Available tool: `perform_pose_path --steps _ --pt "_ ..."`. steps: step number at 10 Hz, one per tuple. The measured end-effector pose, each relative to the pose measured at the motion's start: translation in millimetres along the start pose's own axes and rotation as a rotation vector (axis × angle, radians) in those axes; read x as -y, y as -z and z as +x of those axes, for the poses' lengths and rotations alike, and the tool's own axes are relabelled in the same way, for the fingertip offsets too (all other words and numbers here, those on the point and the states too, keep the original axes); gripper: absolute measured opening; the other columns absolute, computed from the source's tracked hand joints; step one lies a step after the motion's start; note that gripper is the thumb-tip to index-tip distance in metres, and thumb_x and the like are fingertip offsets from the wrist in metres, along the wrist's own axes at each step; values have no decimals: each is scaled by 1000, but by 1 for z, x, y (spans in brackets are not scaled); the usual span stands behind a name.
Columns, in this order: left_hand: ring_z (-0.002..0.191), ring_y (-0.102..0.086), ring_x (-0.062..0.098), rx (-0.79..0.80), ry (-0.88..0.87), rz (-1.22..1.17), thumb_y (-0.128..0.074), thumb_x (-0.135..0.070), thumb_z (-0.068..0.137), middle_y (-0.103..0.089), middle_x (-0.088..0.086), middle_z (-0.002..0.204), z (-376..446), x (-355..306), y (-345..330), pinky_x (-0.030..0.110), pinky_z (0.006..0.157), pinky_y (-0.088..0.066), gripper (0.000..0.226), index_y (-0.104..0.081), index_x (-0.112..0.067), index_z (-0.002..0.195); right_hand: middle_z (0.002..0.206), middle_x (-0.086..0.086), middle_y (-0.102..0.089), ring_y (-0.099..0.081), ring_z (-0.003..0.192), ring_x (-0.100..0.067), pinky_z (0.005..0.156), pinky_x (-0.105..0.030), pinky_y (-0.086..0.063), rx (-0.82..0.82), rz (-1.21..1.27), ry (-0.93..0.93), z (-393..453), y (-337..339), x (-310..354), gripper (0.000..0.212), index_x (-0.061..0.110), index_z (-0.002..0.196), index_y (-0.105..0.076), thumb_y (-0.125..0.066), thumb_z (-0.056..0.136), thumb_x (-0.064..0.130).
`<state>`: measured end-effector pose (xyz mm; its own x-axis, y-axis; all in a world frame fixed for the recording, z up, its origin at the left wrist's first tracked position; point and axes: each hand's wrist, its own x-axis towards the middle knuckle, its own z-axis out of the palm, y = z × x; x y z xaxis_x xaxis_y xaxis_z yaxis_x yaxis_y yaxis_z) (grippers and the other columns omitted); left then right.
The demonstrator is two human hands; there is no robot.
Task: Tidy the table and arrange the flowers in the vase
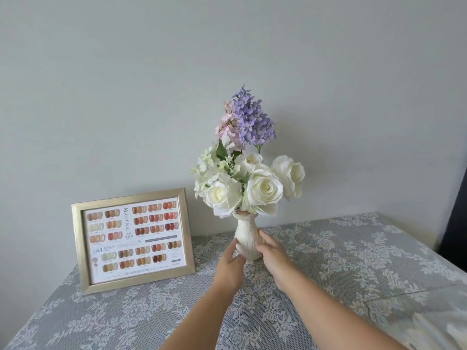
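A slim cream vase stands upright near the back of the table. It holds white roses, pale green-white blossoms, a pink sprig and a purple sprig rising above them. My left hand cups the vase's lower left side, thumb against it. My right hand rests on its lower right side with fingers laid along the body. Both hands hold the vase near its base, which stays on the cloth.
A gold picture frame with a nail-colour chart leans against the wall left of the vase. A grey lace tablecloth covers the table. The table's right edge drops away by a dark strip.
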<state>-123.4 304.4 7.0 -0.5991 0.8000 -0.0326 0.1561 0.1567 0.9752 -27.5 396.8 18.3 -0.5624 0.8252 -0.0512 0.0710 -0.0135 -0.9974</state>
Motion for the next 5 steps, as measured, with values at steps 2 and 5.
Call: perform_pose_path --steps 2,5 --pt "39 -43 -19 25 -12 9 -49 -16 95 -56 -19 109 4 -2 6 0 41 -33 57 -34 -32 148 155 3 -34 -36 138 -23 106 -46 -31 26 0 -36 9 4 1 50 37 144 -40 -49 96 25" --pt "107 -35 -22 76 -263 463 -56 -28 90 -29 -12 153 -30 7 35 3 92 -27 64 -32 -39 148 136 -10 -53 -50 124 -32 106 -48 -40 33 36 -72 -29 19 20 33 32 103 -60 -51 92 2"
